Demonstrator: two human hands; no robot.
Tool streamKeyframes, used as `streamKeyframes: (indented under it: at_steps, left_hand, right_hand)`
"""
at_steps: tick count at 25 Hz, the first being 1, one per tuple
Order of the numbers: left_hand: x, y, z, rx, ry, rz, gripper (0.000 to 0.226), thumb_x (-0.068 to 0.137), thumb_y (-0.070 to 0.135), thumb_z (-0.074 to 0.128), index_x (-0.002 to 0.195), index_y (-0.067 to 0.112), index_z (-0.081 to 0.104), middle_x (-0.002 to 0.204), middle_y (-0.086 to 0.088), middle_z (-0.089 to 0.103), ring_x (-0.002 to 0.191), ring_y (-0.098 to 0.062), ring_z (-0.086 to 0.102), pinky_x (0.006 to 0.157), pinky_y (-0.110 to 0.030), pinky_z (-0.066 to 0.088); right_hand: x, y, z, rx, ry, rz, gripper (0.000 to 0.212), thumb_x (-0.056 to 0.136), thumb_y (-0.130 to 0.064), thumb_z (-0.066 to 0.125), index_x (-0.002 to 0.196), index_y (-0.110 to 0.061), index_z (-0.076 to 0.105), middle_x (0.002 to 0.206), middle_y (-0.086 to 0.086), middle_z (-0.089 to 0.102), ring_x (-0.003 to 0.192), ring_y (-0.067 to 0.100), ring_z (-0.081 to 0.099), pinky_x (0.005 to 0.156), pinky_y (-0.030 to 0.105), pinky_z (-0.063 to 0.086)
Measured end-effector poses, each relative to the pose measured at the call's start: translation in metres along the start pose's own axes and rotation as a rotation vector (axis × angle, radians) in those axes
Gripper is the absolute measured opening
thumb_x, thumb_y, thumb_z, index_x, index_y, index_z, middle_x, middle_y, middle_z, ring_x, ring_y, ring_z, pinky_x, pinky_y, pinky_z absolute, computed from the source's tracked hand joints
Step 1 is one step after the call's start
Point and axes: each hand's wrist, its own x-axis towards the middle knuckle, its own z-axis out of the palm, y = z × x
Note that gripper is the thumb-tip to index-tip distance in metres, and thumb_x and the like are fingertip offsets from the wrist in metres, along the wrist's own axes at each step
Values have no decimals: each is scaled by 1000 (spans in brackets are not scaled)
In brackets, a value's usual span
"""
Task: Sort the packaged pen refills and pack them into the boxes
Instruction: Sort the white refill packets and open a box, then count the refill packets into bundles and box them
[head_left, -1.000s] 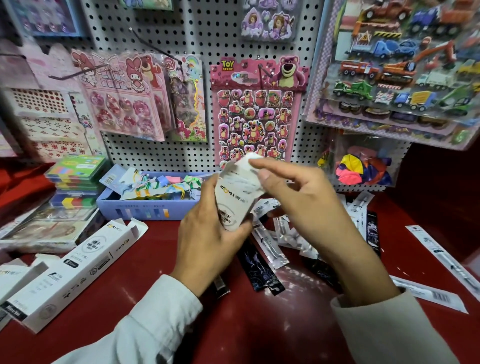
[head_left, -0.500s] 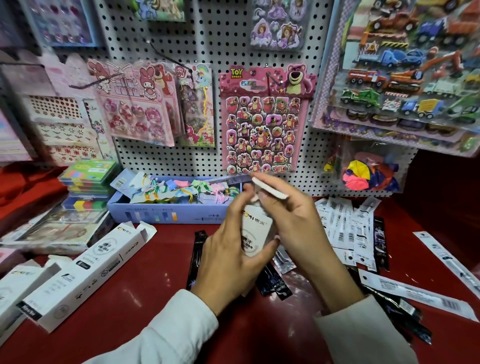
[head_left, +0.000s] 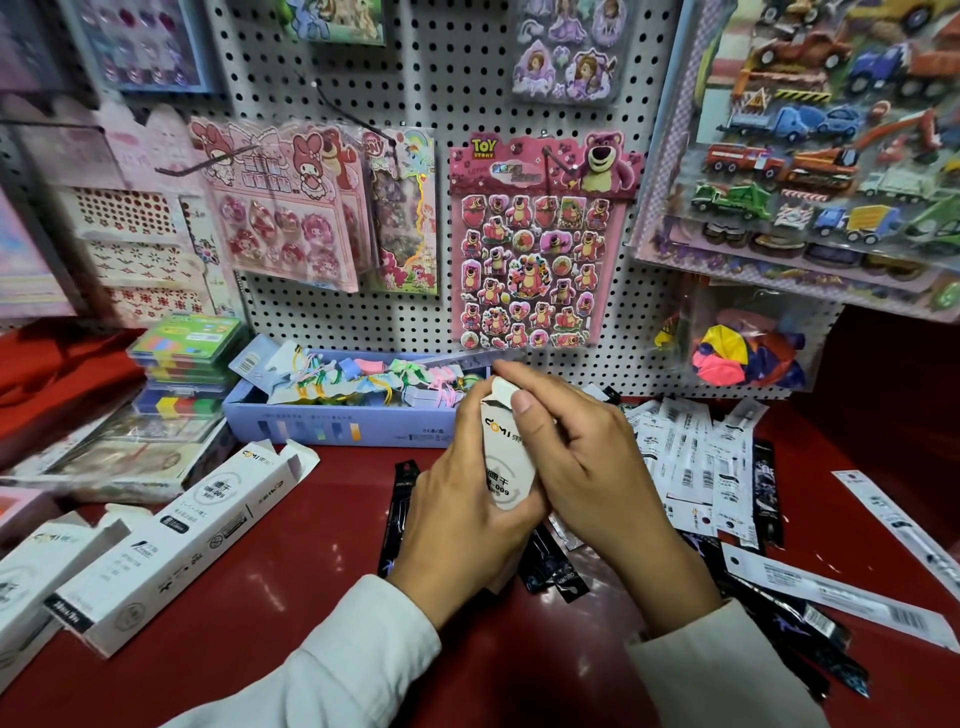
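Observation:
My left hand (head_left: 460, 514) grips a white refill box (head_left: 501, 457) upright above the red counter. My right hand (head_left: 576, 462) wraps the box's right side, its thumb pressing the top flap down. White packaged refills (head_left: 691, 457) lie fanned out to the right of my hands. Black packaged refills (head_left: 397, 514) lie under and around my hands, with more at the lower right (head_left: 800, 629). An open white box (head_left: 192, 535) lies on its side at the left, with another open box (head_left: 47, 566) beside it.
A blue tray (head_left: 332, 423) of coloured tags stands against the pegboard wall behind my hands. Stacked plastic cases (head_left: 184, 364) and flat packets sit at the left. Sticker sheets hang above, and a bag of balloons (head_left: 743, 353) at the right. Long white refill packs (head_left: 904, 525) lie at the far right.
The box has come upright between both hands. My right thumb has pushed the raised top flap down onto the box's end. The view has shifted slightly, showing more white refills.

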Motion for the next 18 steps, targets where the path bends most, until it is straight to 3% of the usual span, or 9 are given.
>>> streamKeyframes:
  at_steps: [3, 8, 10, 11, 13, 14, 16, 18]
  left_hand:
    - [-1, -2, 1, 2, -19, 14, 89, 72, 46, 64, 146, 38, 16, 114, 4, 68, 96, -26, 66, 73, -34, 51]
    - [0, -9, 0, -29, -16, -1, 81, 81, 43, 56, 150, 29, 15, 121, -1, 67, 103, -27, 65, 77, -38, 52]
    - [-4, -6, -2, 7, -110, -40, 82, 82, 43, 61, 147, 39, 12, 124, 2, 65, 108, -26, 64, 79, -36, 51]
    - [-2, -4, -6, 53, -138, -52, 81, 79, 48, 63, 142, 45, 13, 122, 4, 66, 106, -26, 64, 76, -33, 49]
    - [10, -9, -27, 139, -110, -70, 78, 70, 59, 64, 133, 47, 21, 116, 5, 68, 101, -27, 65, 72, -32, 49]
    - [20, -18, -43, 178, -101, -97, 76, 65, 64, 63, 129, 43, 28, 113, 5, 69, 98, -27, 65, 73, -35, 52]
    - [36, -43, -79, 340, -158, -219, 68, 60, 68, 63, 113, 33, 41, 107, 3, 68, 93, -26, 64, 72, -37, 52]
    - [32, -67, -102, 607, -329, -414, 63, 63, 60, 70, 109, 24, 47, 109, -5, 66, 97, -29, 63, 72, -35, 49]
  right_hand:
    - [-1, -1, -2, -16, -32, -4, 34, 98, -32, 50, 128, -29, 64, 130, -15, 63, 115, -9, 56, 94, 13, 44]
    - [-8, 0, 5, -294, -135, -19, 44, 96, -45, 46, 140, -42, 48, 151, -17, 42, 107, 13, 60, 91, 35, 50]
    - [-9, 4, 3, -209, -137, 13, 45, 99, -43, 46, 144, -42, 41, 154, -20, 34, 118, -1, 51, 98, 32, 46]
    - [-10, 6, 0, -105, -134, 57, 47, 100, -42, 46, 146, -43, 36, 154, -24, 31, 119, -13, 44, 100, 24, 42]
    - [-13, 12, -6, 50, -84, 157, 53, 99, -49, 44, 148, -47, 27, 147, -33, 30, 112, -31, 37, 93, 8, 37]
    - [-14, 17, -9, 56, -48, 197, 52, 97, -53, 43, 146, -49, 28, 143, -32, 35, 107, -32, 39, 87, 8, 37]
    - [-16, 27, -14, -22, -33, 260, 44, 94, -57, 43, 137, -47, 42, 135, -22, 50, 102, -19, 52, 82, 19, 43]
    - [-20, 35, -10, -90, -97, 313, 32, 95, -51, 49, 123, -37, 56, 120, -13, 63, 95, 0, 63, 82, 33, 51]
